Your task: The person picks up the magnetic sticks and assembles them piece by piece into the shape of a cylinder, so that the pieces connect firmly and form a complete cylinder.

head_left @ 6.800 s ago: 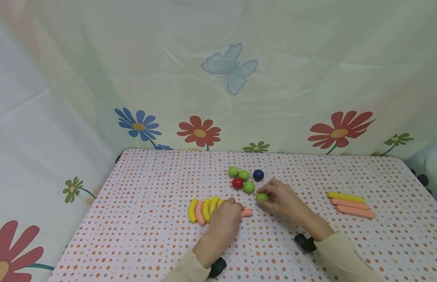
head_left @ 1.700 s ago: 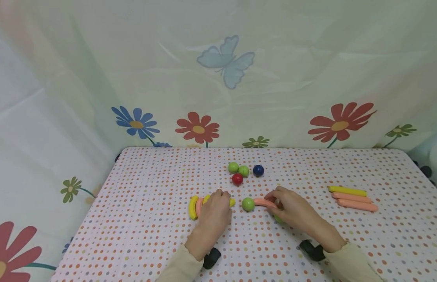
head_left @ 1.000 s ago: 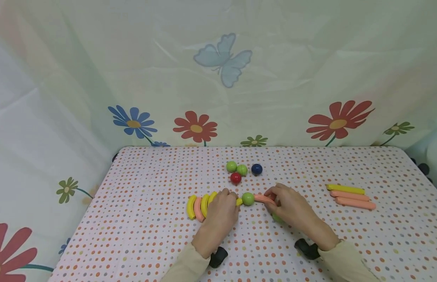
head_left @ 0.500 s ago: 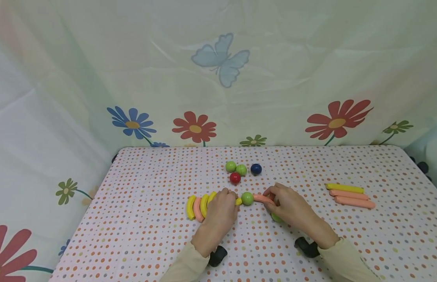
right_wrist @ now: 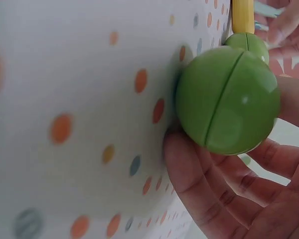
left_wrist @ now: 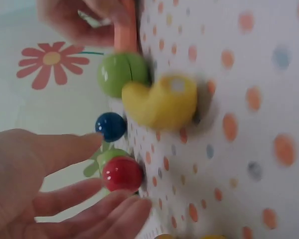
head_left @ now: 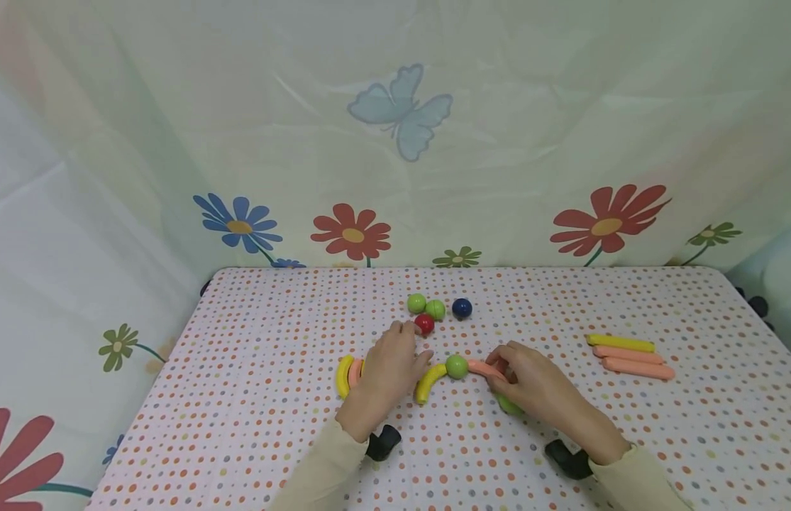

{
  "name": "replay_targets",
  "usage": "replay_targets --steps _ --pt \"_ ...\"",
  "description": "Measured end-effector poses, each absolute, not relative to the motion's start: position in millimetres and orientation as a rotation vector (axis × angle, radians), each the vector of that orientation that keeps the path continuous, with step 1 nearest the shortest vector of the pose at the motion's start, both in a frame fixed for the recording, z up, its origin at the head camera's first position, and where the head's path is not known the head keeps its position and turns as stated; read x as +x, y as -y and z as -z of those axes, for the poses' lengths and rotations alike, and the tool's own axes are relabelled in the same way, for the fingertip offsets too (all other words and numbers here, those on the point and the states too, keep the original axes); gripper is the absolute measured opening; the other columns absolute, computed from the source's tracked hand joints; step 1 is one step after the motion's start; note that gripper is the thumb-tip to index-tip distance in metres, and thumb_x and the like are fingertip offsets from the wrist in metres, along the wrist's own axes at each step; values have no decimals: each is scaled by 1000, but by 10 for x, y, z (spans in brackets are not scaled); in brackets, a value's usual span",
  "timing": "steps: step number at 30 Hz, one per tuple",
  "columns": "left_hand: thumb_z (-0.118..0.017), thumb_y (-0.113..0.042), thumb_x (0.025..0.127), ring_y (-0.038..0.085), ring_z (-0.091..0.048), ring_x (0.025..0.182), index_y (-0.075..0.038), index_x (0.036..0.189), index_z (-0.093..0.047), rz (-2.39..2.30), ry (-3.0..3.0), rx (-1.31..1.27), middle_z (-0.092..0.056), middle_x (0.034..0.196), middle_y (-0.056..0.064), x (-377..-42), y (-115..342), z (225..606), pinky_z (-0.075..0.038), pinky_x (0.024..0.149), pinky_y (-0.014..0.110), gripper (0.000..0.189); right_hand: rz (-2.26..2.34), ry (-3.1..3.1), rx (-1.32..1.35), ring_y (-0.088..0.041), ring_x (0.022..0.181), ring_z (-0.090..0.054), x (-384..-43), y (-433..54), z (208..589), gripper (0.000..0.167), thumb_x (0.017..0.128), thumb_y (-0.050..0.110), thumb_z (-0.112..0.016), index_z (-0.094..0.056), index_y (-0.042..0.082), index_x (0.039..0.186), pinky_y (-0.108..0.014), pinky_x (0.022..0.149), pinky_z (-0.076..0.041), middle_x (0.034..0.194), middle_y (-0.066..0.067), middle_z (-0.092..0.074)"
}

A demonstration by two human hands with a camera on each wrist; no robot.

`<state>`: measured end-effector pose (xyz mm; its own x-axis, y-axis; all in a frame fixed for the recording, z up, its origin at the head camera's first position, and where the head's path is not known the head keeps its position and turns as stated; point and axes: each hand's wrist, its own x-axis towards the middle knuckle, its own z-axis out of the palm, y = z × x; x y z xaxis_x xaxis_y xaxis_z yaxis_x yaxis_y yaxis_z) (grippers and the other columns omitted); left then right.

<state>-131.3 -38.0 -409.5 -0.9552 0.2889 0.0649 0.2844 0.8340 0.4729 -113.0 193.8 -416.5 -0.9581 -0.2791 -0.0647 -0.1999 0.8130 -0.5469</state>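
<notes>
My left hand (head_left: 389, 365), its fingers spread, hovers over a row of curved sticks and partly hides them; a yellow one (head_left: 343, 377) and a pink one (head_left: 354, 372) show at the left. To its right, a curved yellow stick (head_left: 428, 385), a green ball (head_left: 457, 367) and a curved pink stick (head_left: 482, 368) lie end to end. The thumb and fingers of my right hand (head_left: 537, 382) pinch the pink stick. Under that hand, a second green ball (right_wrist: 226, 99) with a seam sits close to the palm. The yellow stick's near end has a pale spot in the left wrist view.
Behind the hands are a red ball (head_left: 424, 324), two green balls (head_left: 416, 303) and a dark blue ball (head_left: 462, 308). On the right lie a straight yellow stick (head_left: 621, 343) and two straight pink sticks (head_left: 638, 368). A flowered curtain (head_left: 497, 142) hangs behind the dotted table.
Two green balls have come forward from the cluster, one now between a yellow and a pink stick. My left hand has let go of that yellow stick and moved left. My right hand keeps its pinch.
</notes>
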Motion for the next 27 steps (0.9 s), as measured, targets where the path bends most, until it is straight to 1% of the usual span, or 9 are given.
replay_targets --steps 3,7,10,13,16,19,21,25,27 --pt "-77 -22 98 24 -59 89 4 126 -63 -719 -3074 467 -61 110 16 -1418 348 4080 -58 72 35 41 821 -2840 -352 -12 70 -54 -1105 -1973 4171 17 92 12 -81 -72 3 102 -32 60 -47 85 1 -63" --pt "-76 -20 98 27 -58 97 2 125 -63 -651 -3104 450 -57 112 17 -1541 290 4110 -60 74 37 37 816 -2824 -334 -13 69 -54 -1062 -2017 4165 16 91 10 -80 -71 3 101 -32 60 -47 84 1 -62" --pt "-74 -19 99 28 -59 99 -1 123 -63 -594 -3106 442 -58 113 18 -1581 273 4139 -60 73 38 32 810 -2807 -304 -14 69 -53 -1032 -2058 4150 18 91 11 -81 -70 3 103 -32 60 -46 82 1 -61" --pt "-74 -20 99 27 -62 97 -4 122 -64 -581 -3088 437 -61 111 17 -1564 282 4151 -60 74 39 30 786 -2797 -305 -14 69 -51 -1018 -2110 4127 19 91 15 -81 -71 5 104 -31 59 -44 83 2 -61" --pt "-77 -19 97 25 -63 91 -3 118 -63 -621 -3055 438 -63 104 15 -1500 318 4140 -58 74 37 30 779 -2779 -347 -14 68 -50 -1040 -2142 4101 23 92 17 -82 -70 7 108 -30 58 -43 85 2 -59" --pt "-80 -14 93 23 -61 83 -2 111 -61 -675 -3021 450 -62 97 13 -1413 379 4126 -55 70 33 28 788 -2744 -419 -13 69 -50 -1085 -2135 4082 27 92 18 -82 -70 7 114 -28 58 -42 89 2 -59" --pt "-81 -8 91 23 -60 80 -1 108 -61 -682 -3008 480 -62 94 12 -1353 421 4113 -54 68 32 27 788 -2732 -473 -12 69 -50 -1118 -2115 4080 26 94 20 -81 -72 8 114 -27 58 -43 90 3 -59" --pt "-80 -3 89 23 -61 82 0 107 -66 -623 -2977 512 -62 96 11 -1263 467 4074 -54 68 31 23 747 -2753 -528 -11 71 -50 -1173 -2088 4090 18 96 20 -79 -75 8 109 -27 59 -44 89 5 -60" --pt "-80 -2 88 23 -61 85 -1 106 -70 -592 -2969 505 -62 97 10 -1237 472 4058 -55 68 31 21 744 -2752 -511 -11 69 -51 -1188 -2089 4093 17 96 18 -79 -76 8 108 -27 59 -45 87 5 -60"
